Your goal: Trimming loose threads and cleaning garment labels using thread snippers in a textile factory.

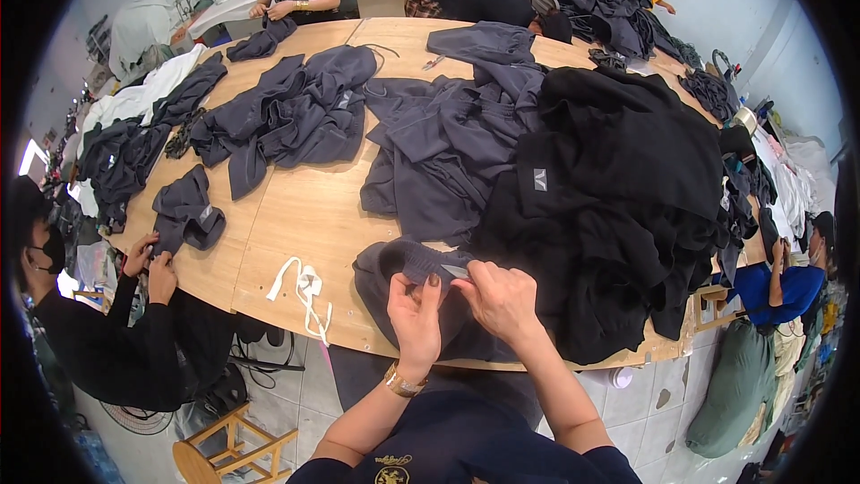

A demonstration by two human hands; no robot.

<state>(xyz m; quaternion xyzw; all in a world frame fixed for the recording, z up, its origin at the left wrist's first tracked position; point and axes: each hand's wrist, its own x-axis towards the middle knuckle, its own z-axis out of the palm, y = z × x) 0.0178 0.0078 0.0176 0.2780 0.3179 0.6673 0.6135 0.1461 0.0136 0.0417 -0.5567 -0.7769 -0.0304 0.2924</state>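
At the table's near edge, my left hand pinches the ribbed edge of a dark grey garment. My right hand is closed round a small pair of thread snips; only the metal blades show, pointing left at the ribbed edge. The handles are hidden in my fingers. Part of the garment hangs over the table edge toward my lap. A heap of black garments lies just right of my right hand. Beyond my hands is a pile of dark grey garments.
The wooden table also bears a white cord and more grey garments. At the left, a person handles a grey piece. Others work at the far side and right. A wooden stool stands at lower left.
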